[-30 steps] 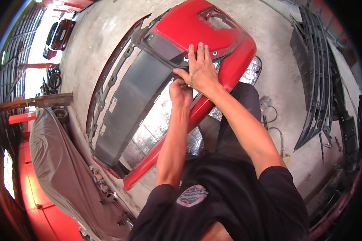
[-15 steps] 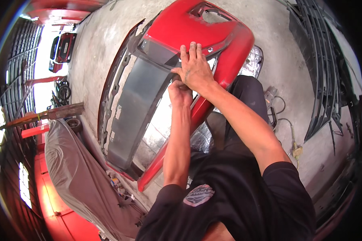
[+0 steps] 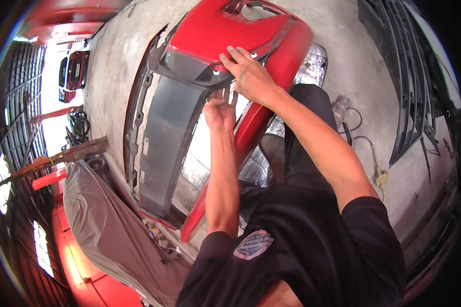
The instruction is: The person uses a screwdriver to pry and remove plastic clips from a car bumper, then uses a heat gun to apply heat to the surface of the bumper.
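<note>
A red car bumper (image 3: 225, 28) with a dark grey centre panel (image 3: 171, 117) lies on the floor in front of me. My right hand (image 3: 251, 77) rests on its red surface beside the black trim edge (image 3: 192, 77). The fingers there are apart and slightly bent over the edge. Just below it, my left hand (image 3: 222, 113) reaches palm up into the opening under that edge. Its fingers stretch upward, the tips partly hidden by the trim, and I see nothing held in them. Silvery sheeting (image 3: 197, 153) shows through the opening.
Black slatted trim parts (image 3: 404, 77) stand at the right. A grey tool (image 3: 341, 108) with a cord and a yellowish plug (image 3: 381, 178) lies on the concrete. A grey cover (image 3: 102, 215) drapes something long at the lower left. My knee (image 3: 312, 110) is close to the bumper's right side.
The right hand has gone from lying flat with fingers pointing ahead to bending over the edge, pointing more leftward. The left hand's fingers have uncurled and reach further under the trim.
</note>
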`<state>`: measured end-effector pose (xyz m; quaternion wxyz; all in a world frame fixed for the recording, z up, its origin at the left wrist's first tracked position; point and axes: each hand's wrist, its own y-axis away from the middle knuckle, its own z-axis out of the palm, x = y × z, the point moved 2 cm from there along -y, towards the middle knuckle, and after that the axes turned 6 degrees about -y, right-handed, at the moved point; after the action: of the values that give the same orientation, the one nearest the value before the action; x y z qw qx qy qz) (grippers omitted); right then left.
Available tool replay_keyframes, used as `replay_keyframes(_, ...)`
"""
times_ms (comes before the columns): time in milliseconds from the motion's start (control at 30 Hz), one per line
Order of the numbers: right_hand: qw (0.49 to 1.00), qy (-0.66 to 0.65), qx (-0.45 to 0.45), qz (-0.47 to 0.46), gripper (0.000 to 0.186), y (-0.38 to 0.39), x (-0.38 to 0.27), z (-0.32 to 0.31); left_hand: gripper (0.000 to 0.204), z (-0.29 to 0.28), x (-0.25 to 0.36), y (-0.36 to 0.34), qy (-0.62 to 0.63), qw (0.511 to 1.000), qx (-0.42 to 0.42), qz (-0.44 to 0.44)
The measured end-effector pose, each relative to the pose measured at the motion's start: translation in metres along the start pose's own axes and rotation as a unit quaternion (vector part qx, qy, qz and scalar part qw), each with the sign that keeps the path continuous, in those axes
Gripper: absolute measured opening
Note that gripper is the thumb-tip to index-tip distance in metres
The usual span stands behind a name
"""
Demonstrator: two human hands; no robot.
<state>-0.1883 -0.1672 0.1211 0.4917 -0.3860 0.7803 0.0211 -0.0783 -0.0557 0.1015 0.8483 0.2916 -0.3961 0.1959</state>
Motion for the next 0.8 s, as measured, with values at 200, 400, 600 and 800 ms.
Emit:
replay_keyframes(200, 0.999, 0.039, -0.006, -0.021, 0.071, 0.003, 0.001, 0.007, 0.075, -0.003, 0.0, 0.0, 0.016, 1.0, 0.003, 0.001)
replay_keyframes(400, 0.983, 0.176, -0.052, -0.026, 0.089, -0.001, -0.019, 0.016, 0.05, -0.031, -0.001, -0.012, 0.046, 0.999, 0.007, -0.004)
replay_keyframes(600, 0.972, 0.232, -0.045, 0.002, 0.101, -0.016, -0.028, 0.025, 0.023, -0.007, -0.004, -0.006, 0.075, 0.997, -0.023, 0.018)
replay_keyframes(800, 0.979, 0.203, -0.031, -0.021, 0.101, -0.015, -0.03, 0.032, 0.027, -0.009, 0.001, -0.003, 0.07, 0.997, 0.024, 0.02)
